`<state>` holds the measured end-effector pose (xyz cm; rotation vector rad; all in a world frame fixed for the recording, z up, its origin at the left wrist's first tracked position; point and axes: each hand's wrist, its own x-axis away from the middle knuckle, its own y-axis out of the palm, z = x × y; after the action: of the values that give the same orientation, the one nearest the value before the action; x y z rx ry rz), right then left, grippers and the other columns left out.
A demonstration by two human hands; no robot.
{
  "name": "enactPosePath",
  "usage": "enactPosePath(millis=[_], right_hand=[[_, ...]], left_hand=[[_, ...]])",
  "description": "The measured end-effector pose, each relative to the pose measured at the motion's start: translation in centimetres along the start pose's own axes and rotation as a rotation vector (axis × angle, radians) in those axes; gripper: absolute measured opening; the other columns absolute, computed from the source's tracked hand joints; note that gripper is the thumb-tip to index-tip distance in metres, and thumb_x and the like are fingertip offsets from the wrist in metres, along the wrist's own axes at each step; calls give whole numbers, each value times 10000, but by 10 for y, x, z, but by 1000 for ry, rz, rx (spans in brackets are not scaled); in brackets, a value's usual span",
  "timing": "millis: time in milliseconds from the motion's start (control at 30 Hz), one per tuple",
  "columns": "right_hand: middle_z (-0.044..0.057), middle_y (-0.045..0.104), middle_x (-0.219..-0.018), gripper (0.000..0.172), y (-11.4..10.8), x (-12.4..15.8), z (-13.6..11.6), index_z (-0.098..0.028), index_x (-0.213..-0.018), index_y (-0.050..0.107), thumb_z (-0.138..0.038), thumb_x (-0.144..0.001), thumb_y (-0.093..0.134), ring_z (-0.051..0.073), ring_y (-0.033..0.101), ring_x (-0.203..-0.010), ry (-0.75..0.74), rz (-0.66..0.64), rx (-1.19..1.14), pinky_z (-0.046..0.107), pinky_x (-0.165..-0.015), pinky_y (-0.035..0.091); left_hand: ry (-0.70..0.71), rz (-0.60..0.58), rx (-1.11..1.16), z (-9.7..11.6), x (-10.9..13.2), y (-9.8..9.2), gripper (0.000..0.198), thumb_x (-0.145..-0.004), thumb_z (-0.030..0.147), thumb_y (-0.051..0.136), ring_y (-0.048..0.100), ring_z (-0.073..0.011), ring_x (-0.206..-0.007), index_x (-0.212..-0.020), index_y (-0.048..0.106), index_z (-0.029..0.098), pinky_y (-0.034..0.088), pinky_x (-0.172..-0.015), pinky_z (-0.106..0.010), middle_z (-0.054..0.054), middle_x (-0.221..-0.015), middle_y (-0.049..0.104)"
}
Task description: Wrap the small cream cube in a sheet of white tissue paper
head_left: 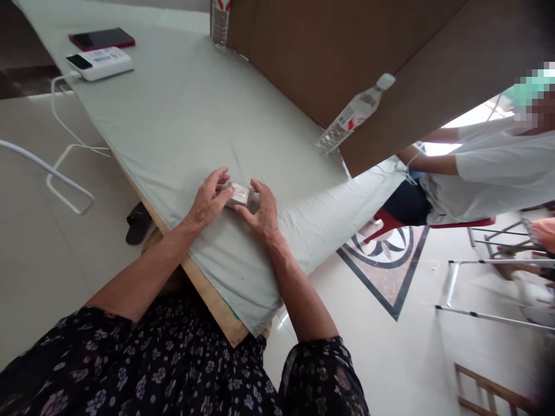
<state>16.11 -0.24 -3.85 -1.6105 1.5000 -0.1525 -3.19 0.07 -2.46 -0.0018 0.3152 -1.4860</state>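
A small, pale, block-like box [240, 195] lies on the cloth-covered table, between my two hands. Its upper face is whitish with faint markings that I cannot read. My left hand [209, 199] grips it from the left, the thumb pressed against its top edge and the fingers curled at the far side. From the right, my right hand [263, 215] curves around it, with the thumb at the near edge and the index finger by the far right corner. The other right fingers are partly hidden.
A tilted clear bottle [355, 115] stands by a brown cardboard panel [299, 52]; another bottle [220, 26] is farther back. A white power bank [106, 63] with a cable and a phone [102, 39] lie far left. A person in a white shirt [489, 167] sits at right.
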Motion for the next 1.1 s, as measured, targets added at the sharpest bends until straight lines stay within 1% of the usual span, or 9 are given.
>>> enactPosePath(millis=[167, 400, 467, 567, 667, 733, 833, 967, 1100], right_hand=[[164, 611, -1506, 681, -9, 6, -2, -253, -1511, 489, -609, -955, 657, 333, 566, -1416, -64, 32, 90, 562, -1188, 445], [115, 559, -1580, 415, -14, 5, -17, -320, -1397, 631, -420, -995, 658, 323, 537, -1430, -105, -99, 333, 519, -1155, 445], [115, 556, -1584, 401, -14, 4, -20, -315, -1386, 639, -386, -992, 660, 324, 526, -1442, -108, -109, 345, 519, -1160, 437], [123, 563, -1572, 457, -15, 5, -20, -300, -1409, 610, -460, -983, 657, 324, 533, -1440, -84, -61, 258, 534, -1183, 430], [136, 584, -1541, 490, -19, 9, -14, -285, -1435, 569, -538, -1015, 577, 301, 532, -1458, -15, 83, 102, 546, -1211, 425], [147, 576, -1549, 523, -21, 10, -8, -282, -1463, 540, -566, -1023, 549, 298, 524, -1474, 50, 126, 5, 560, -1203, 442], [167, 541, -1594, 713, -20, 9, 1, -277, -1538, 467, -636, -947, 641, 331, 514, -1488, 111, 27, -69, 595, -1196, 447], [199, 521, -1619, 966, -13, 5, 5, -219, -1601, 399, -655, -823, 769, 380, 504, -1497, 85, -105, -78, 608, -1229, 404], [141, 664, -1471, 894, -10, 1, 2, -250, -1616, 394, -552, -856, 756, 340, 626, -1362, 111, -140, -97, 559, -1182, 460]], left_hand=[[-9, -21, -46, 3, 2, 1, 582, -858, 332, 658, 676, -283, -1200, -1417, 589, 185, 556, -1078, -493, -143, -1338, 698], [28, -45, -90, 6, 1, 0, 561, -877, 294, 627, 710, -239, -1089, -1411, 578, 129, 589, -1026, -435, -147, -1252, 723], [32, -49, -91, 6, 1, 0, 554, -878, 287, 629, 712, -238, -1083, -1407, 581, 130, 595, -1010, -427, -146, -1247, 722], [28, -28, -89, 5, 0, 1, 549, -860, 277, 643, 711, -242, -1085, -1389, 599, 140, 596, -1002, -429, -149, -1264, 717], [8, 47, -85, 4, -1, 1, 530, -828, 292, 660, 706, -257, -1104, -1337, 635, 147, 594, -997, -442, -149, -1275, 721], [-9, 83, -88, 3, -2, -1, 516, -807, 291, 663, 700, -271, -1138, -1306, 656, 160, 590, -1005, -455, -137, -1269, 732], [-10, 70, -112, 2, -3, -5, 550, -759, 258, 668, 682, -299, -1206, -1304, 667, 177, 566, -1060, -493, -125, -1256, 748], [20, -16, -107, 0, -2, -7, 685, -713, 249, 667, 663, -310, -1255, -1394, 625, 186, 502, -1155, -532, -119, -1283, 748], [35, -90, -55, -1, -1, -3, 750, -705, 270, 649, 703, -274, -1153, -1441, 572, 144, 538, -1112, -485, -122, -1240, 750]])
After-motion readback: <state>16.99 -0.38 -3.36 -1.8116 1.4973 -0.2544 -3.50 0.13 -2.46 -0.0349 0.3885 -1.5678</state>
